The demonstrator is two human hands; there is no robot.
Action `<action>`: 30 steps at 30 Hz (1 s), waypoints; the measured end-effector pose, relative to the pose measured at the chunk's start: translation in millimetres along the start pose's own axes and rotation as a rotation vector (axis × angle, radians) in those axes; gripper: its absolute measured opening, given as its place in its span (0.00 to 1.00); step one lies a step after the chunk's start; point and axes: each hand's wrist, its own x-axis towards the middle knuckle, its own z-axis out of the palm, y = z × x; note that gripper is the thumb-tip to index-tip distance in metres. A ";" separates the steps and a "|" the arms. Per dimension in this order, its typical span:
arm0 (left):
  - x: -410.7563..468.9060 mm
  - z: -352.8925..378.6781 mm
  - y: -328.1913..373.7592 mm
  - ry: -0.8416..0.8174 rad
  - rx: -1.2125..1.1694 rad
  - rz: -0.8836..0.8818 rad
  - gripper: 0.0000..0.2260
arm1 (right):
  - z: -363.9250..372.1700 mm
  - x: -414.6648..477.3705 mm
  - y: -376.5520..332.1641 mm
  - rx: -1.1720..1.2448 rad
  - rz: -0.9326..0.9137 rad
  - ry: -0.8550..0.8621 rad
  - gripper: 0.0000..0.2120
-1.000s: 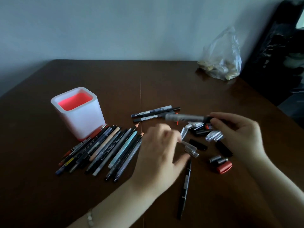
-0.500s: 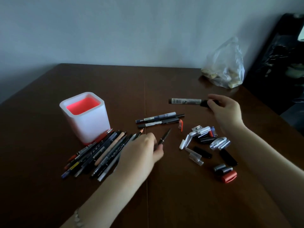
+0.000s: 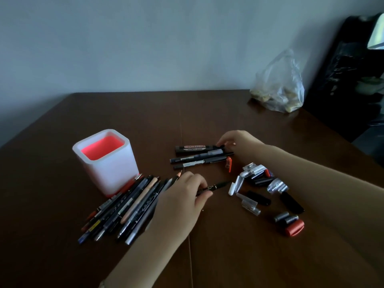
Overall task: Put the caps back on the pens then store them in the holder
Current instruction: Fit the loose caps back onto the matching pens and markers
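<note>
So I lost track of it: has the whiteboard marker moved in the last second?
Yes. The whiteboard marker came down and now lies just behind the two grey pens, right hand holding its end.

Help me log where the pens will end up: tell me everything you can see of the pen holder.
The pen holder is a squarish cup with rounded corners and thick, white, translucent-looking walls, probably plastic; its inside glows red, and a red base shows at the bottom. It stands upright on the brown table, with no pen sticking out. Tips of the pile of pens end right at its front corner. Neither the left hand nor the right hand touches it.
</note>
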 end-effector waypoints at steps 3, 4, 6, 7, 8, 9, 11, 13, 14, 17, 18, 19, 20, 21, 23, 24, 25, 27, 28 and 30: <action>-1.7 1.2 -0.9 0.019 0.002 0.026 0.06 | -4.8 -17.6 -2.6 0.045 0.009 0.093 0.17; -2.4 1.0 -1.3 0.030 -0.006 0.034 0.06 | -8.6 -28.3 -3.9 0.089 0.004 0.160 0.17; -2.8 0.9 -1.9 0.049 -0.020 0.048 0.07 | -18.7 -58.3 -5.8 0.137 0.021 0.273 0.14; -2.7 1.5 -2.1 0.059 -0.024 0.052 0.07 | -23.6 -75.7 -4.8 0.121 0.040 0.286 0.12; -2.8 2.3 -1.7 0.071 -0.029 0.053 0.07 | -28.3 -93.9 -3.7 0.085 0.058 0.268 0.10; -3.2 3.5 -1.3 0.081 -0.036 0.055 0.07 | -31.8 -110.7 -2.2 0.040 0.080 0.229 0.09; -4.1 5.4 0.3 0.092 -0.045 0.068 0.07 | -34.0 -138.1 0.4 -0.030 0.129 0.147 0.08; -5.4 6.3 2.7 0.091 -0.032 0.081 0.07 | -29.7 -152.0 1.0 -0.068 0.167 0.078 0.10; -5.8 6.8 4.1 0.084 -0.031 0.081 0.07 | -25.6 -154.9 0.9 -0.081 0.169 0.046 0.11; -6.4 7.5 3.9 0.074 -0.042 0.060 0.06 | -11.9 -149.7 -4.7 -0.118 0.143 -0.050 0.14; -6.4 7.6 3.4 0.074 -0.046 0.051 0.06 | -7.6 -146.4 -6.6 -0.138 0.139 -0.073 0.14; -6.2 7.2 2.6 0.077 -0.054 0.041 0.06 | -3.7 -142.6 -8.1 -0.166 0.136 -0.094 0.15; -5.7 6.6 2.0 0.082 -0.059 0.031 0.06 | -0.7 -139.8 -9.5 -0.195 0.135 -0.107 0.15; -5.2 5.7 1.4 0.089 -0.059 0.025 0.06 | 0.8 -137.9 -11.0 -0.212 0.132 -0.103 0.16; -4.0 3.5 0.6 0.107 -0.057 0.019 0.06 | 0.4 -135.6 -13.2 -0.165 0.111 -0.031 0.18; -3.5 2.5 0.2 0.114 -0.063 0.018 0.05 | -1.5 -134.8 -14.9 -0.076 0.098 0.057 0.19; -2.9 1.6 -0.3 0.122 -0.071 0.014 0.05 | -4.6 -133.5 -18.2 0.059 0.090 0.168 0.20; -2.3 0.5 -1.2 0.147 -0.086 -0.001 0.05 | -10.1 -129.3 -28.6 0.496 0.106 0.352 0.17; -2.1 0.2 -1.3 0.156 -0.092 -0.010 0.05 | -9.7 -126.7 -34.2 0.768 0.119 0.397 0.15; -2.0 -0.8 -0.7 0.161 -0.099 -0.024 0.05 | -0.8 -122.4 -43.8 1.222 0.166 0.429 0.12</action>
